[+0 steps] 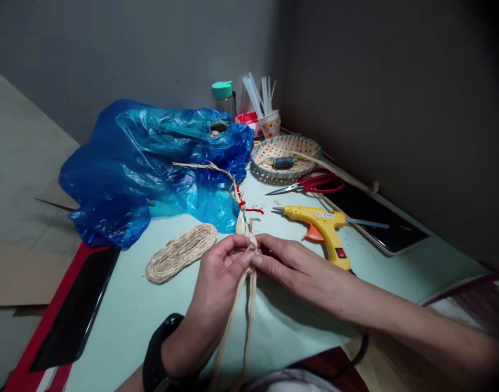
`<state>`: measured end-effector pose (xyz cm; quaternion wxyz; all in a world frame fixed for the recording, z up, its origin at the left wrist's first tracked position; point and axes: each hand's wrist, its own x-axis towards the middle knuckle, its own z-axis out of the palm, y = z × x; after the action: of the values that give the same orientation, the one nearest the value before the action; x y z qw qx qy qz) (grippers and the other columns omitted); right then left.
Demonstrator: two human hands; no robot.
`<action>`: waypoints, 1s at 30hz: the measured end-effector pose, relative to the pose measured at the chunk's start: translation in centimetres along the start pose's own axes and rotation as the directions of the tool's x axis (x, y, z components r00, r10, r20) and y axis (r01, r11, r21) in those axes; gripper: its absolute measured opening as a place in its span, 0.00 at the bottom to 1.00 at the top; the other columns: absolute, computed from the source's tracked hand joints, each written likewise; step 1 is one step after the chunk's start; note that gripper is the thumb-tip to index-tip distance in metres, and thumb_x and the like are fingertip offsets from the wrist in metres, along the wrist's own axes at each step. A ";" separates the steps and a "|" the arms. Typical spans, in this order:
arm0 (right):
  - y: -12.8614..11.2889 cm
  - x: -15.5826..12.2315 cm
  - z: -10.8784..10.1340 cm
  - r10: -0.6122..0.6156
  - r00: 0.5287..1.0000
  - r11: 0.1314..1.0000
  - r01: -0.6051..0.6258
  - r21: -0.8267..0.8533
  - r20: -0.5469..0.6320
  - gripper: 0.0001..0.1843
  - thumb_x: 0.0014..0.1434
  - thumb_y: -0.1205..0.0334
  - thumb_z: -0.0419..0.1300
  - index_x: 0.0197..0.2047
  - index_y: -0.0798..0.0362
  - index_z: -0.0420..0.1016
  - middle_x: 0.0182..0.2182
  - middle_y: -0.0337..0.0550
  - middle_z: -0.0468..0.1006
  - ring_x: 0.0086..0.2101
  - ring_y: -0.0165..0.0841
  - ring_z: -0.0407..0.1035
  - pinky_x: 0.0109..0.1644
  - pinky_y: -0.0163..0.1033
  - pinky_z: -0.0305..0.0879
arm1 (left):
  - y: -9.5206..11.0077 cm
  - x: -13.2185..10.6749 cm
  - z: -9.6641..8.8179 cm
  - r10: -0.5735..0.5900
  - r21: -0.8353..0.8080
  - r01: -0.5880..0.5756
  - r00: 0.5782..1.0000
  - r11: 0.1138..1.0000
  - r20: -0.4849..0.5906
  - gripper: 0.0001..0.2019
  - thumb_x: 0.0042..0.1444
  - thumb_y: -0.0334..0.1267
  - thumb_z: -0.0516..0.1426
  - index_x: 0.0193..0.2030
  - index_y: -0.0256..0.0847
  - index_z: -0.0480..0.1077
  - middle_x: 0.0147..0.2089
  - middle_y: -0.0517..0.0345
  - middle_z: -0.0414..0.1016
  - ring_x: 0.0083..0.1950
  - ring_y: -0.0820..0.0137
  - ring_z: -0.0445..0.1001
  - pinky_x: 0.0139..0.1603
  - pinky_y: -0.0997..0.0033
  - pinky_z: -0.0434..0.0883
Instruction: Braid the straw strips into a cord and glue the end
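Pale straw-like strands (252,288) run up from the table's near edge into a braid (252,239) pinched between my two hands. My left hand (227,267) grips the braid from the left, thumb and fingers closed. From the right, my right hand (284,264) pinches it at the same spot, thumb tips nearly meeting. Above the fingers the braid is bound with red pipe-cleaner-like wire (241,203), and a loose dry end (200,165) trails left over the blue bag. Left of my hands lies a flat oval woven straw piece (182,253).
A yellow glue gun (333,228) and red-handled scissors (320,182) lie right of my hands, by a black phone (380,218). Behind stand a woven basket (288,155) holding a thread spool, a cup of glue sticks (269,125) and a blue plastic bag (151,158).
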<state>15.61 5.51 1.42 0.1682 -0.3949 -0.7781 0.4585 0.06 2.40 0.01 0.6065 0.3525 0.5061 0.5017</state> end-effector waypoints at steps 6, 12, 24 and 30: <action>0.6 -0.1 0.1 -0.053 0.998 0.993 0.049 -0.106 -0.037 0.17 0.70 0.60 0.43 0.32 0.53 0.65 0.30 0.40 0.74 0.31 0.30 0.67 0.36 0.36 0.56 | 0.6 -0.3 0.5 -0.048 0.040 0.048 0.999 0.998 0.003 0.07 0.50 0.32 0.61 0.36 0.37 0.69 0.27 0.61 0.75 0.26 0.72 0.76 0.32 0.73 0.73; 0.8 0.3 0.2 -0.052 0.998 0.993 0.048 -0.112 -0.030 0.18 0.69 0.61 0.45 0.30 0.54 0.68 0.26 0.39 0.74 0.26 0.28 0.64 0.32 0.35 0.52 | 0.7 -0.7 0.8 -0.041 0.176 0.040 0.999 0.984 0.003 0.05 0.54 0.34 0.57 0.37 0.38 0.66 0.30 0.60 0.71 0.28 0.71 0.75 0.30 0.71 0.75; 0.5 0.4 -0.3 -0.029 0.999 0.986 0.027 -0.167 -0.012 0.19 0.67 0.60 0.46 0.25 0.55 0.66 0.21 0.38 0.70 0.22 0.26 0.59 0.28 0.33 0.49 | 0.9 -1.0 -0.2 -0.019 0.499 -0.005 0.999 0.867 0.042 0.06 0.60 0.37 0.53 0.44 0.46 0.62 0.30 0.64 0.69 0.26 0.73 0.71 0.26 0.74 0.70; 0.8 0.6 -0.4 -0.064 0.998 0.984 0.059 -0.165 -0.027 0.18 0.64 0.63 0.48 0.22 0.54 0.60 0.17 0.32 0.60 0.20 0.24 0.51 0.26 0.33 0.45 | 1.6 -0.6 -0.5 -0.060 0.538 0.049 0.998 0.842 0.003 0.06 0.57 0.40 0.56 0.41 0.44 0.68 0.28 0.64 0.68 0.26 0.74 0.68 0.26 0.75 0.68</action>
<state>15.85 6.41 0.88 0.1613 -0.3906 -0.8223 0.3811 -0.84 2.18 1.55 0.5026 0.4987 0.6301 0.3189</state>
